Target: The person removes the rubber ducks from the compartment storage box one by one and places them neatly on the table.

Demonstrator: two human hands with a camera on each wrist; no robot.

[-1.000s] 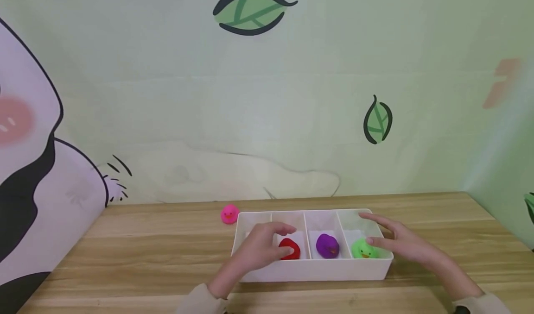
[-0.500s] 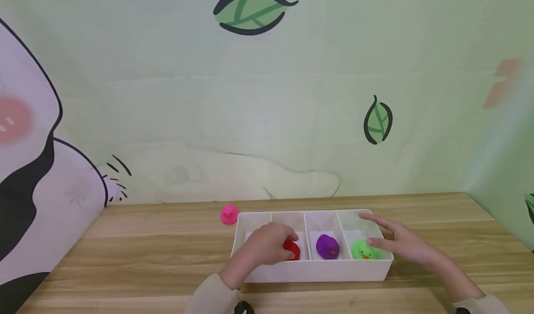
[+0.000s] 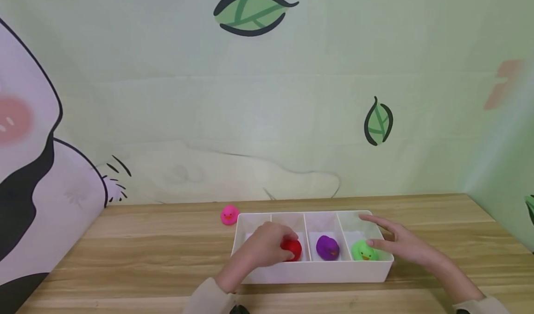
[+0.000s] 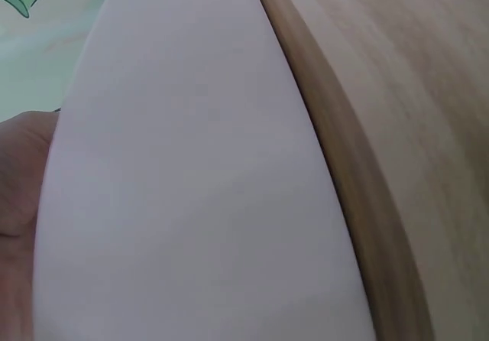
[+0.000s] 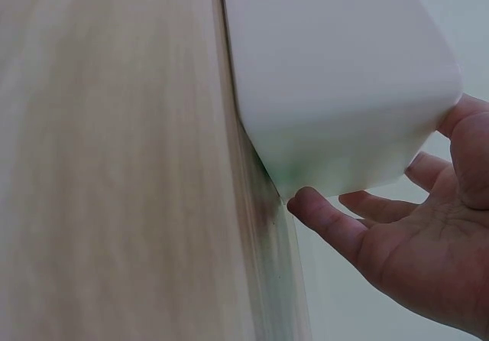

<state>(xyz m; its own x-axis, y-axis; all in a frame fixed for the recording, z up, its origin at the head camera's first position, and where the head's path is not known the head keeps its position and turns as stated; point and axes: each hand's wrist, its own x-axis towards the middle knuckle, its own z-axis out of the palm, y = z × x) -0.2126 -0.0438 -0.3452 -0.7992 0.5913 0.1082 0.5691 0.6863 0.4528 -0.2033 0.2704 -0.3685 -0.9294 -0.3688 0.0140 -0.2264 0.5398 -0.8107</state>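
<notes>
Head view: a white box (image 3: 314,272) with four compartments stands on a wooden table (image 3: 146,249). The left hand (image 3: 267,247) reaches over the near rim and pinches a red toy (image 3: 294,248) between thumb and curled fingers; the toy is in the second compartment from the left. Hand and wrist cover much of the first compartment and part of the second. A divider separates the red toy from a purple duck (image 3: 327,248) in the third; a further divider stands between that and a green duck (image 3: 364,251) in the fourth. The right hand (image 3: 406,244) is spread about the box's right end, its thumb beside the green duck; contact with the duck cannot be told. A pink duck (image 3: 229,215) sits outside, just beside the far left corner. Behind hangs a pale green backdrop (image 3: 167,96) with printed leaves. Left wrist view: the box's wall hides the grip. Right wrist view: separated fingers meet the box's end.
</notes>
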